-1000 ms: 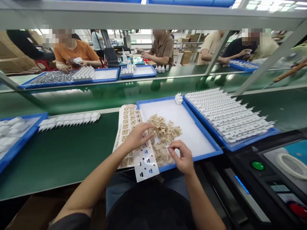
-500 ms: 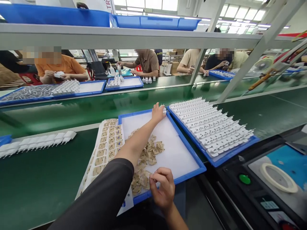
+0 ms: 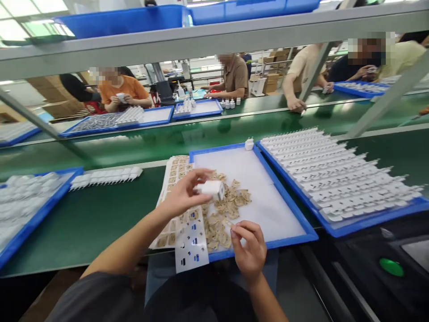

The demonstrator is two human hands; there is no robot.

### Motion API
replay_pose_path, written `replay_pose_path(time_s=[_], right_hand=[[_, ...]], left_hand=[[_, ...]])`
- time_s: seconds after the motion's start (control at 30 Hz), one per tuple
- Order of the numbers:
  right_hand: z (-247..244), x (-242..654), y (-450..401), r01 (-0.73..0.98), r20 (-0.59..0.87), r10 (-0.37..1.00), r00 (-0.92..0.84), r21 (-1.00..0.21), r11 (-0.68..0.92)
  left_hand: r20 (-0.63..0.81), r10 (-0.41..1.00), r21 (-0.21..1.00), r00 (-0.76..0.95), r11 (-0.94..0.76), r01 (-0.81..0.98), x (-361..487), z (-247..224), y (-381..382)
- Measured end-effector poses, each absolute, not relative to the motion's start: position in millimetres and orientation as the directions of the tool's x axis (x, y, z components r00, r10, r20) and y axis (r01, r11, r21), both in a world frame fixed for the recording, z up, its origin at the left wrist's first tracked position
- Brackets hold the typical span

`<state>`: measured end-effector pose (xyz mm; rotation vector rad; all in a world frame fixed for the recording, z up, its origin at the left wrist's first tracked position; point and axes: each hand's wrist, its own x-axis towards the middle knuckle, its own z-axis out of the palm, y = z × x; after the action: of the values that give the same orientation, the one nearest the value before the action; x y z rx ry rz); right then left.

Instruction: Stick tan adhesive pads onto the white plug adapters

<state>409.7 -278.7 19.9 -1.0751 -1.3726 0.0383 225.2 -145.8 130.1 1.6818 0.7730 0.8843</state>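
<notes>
My left hand point(image 3: 182, 193) is closed around a white plug charger point(image 3: 213, 189), held above the tray with a small dark port facing right. My right hand point(image 3: 250, 248) pinches a small, thin tan piece point(image 3: 229, 223) between thumb and fingertips, low over the near part of the blue-rimmed tray point(image 3: 291, 241). Below both hands lies a heap of loose tan pieces point(image 3: 231, 203). Another white charger point(image 3: 249, 143) stands upright at the tray's far right corner. Beside the tray's left edge rest sheets of tan pieces point(image 3: 170, 179), with a white sheet point(image 3: 191, 246) bearing blue and black marks over them.
At right, a second blue tray holds rows of white chargers point(image 3: 331, 174). More white parts fill a tray point(image 3: 30, 201) at left, near a row of chargers point(image 3: 107, 176) on the green belt point(image 3: 110, 219). Co-workers sit across the line beneath a shelf bar point(image 3: 201, 38).
My left hand has come back from the tray's far corner with a white charger. My right hand stays near the tray's front edge, pinching. The view has turned left.
</notes>
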Motion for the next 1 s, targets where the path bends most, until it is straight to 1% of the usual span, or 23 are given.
replay_pose_path(time_s=[0.07,0.13,0.17,0.23,0.3,0.33,0.4,0.47,0.53,0.6,0.67,0.73,0.77,0.83,0.93,1.0], right_hand=[[21.7,406.5,-277.6,0.568,0.771,0.584,0.254,-0.608,0.555],[28.0,398.8,-278.1,0.505,0.747,0.610,0.264,-0.646,0.572],[33.1,392.9,-279.4,0.436,0.717,0.641,0.274,-0.686,0.582],[45.8,377.2,-284.3,0.243,0.629,0.734,0.255,-0.777,0.581],[58.8,358.2,-291.2,0.053,0.550,0.822,0.150,-0.834,0.549],[63.9,348.5,-294.6,-0.015,0.521,0.850,0.077,-0.852,0.524],[69.9,331.0,-299.6,-0.084,0.482,0.875,-0.051,-0.875,0.477],[70.0,318.3,-301.5,-0.091,0.455,0.882,-0.118,-0.890,0.447],[66.7,311.8,-300.8,-0.077,0.440,0.890,-0.116,-0.898,0.434],[63.0,310.4,-299.3,-0.058,0.425,0.901,-0.084,-0.905,0.422],[60.6,312.2,-298.4,-0.049,0.407,0.912,-0.060,-0.913,0.404],[59.4,314.9,-298.3,-0.061,0.382,0.922,-0.058,-0.924,0.379],[58.9,316.2,-298.6,-0.073,0.366,0.929,-0.060,-0.930,0.361],[57.7,318.5,-299.3,-0.097,0.331,0.942,-0.052,-0.941,0.325],[56.0,321.3,-299.8,-0.123,0.277,0.961,-0.010,-0.954,0.274],[56.1,322.6,-298.9,-0.133,0.238,0.971,0.001,-0.963,0.236]], left_hand=[[0.134,0.893,0.990,0.430,-0.141,-0.015,184.6,115.6,-188.3],[0.093,0.947,0.993,0.309,-0.064,-0.104,160.8,94.4,-220.5],[0.075,0.965,0.988,0.252,-0.039,-0.147,154.4,83.2,-232.7],[0.054,0.985,0.977,0.162,-0.018,-0.212,149.4,63.1,-250.7],[0.059,0.994,0.970,0.094,-0.034,-0.241,150.2,48.8,-263.3],[0.068,0.995,0.970,0.074,-0.049,-0.240,151.3,44.2,-268.4],[0.096,0.993,0.973,0.069,-0.079,-0.217,152.6,39.6,-276.6],[0.136,0.986,0.980,0.097,-0.119,-0.162,151.4,39.1,-282.4],[0.179,0.974,0.980,0.137,-0.165,-0.111,148.1,39.6,-285.9],[0.194,0.961,0.978,0.195,-0.174,-0.117,144.4,38.5,-287.7],[0.175,0.955,0.978,0.239,-0.141,-0.154,141.9,35.0,-288.4],[0.175,0.962,0.977,0.209,-0.144,-0.158,141.0,30.6,-288.9],[0.190,0.966,0.977,0.175,-0.169,-0.131,140.9,28.9,-289.2],[0.257,0.959,0.966,0.118,-0.256,-0.022,140.8,28.1,-289.5],[0.400,0.909,0.900,0.121,-0.414,0.139,139.7,33.1,-289.3],[0.462,0.877,0.861,0.130,-0.479,0.173,138.6,37.8,-288.8]])
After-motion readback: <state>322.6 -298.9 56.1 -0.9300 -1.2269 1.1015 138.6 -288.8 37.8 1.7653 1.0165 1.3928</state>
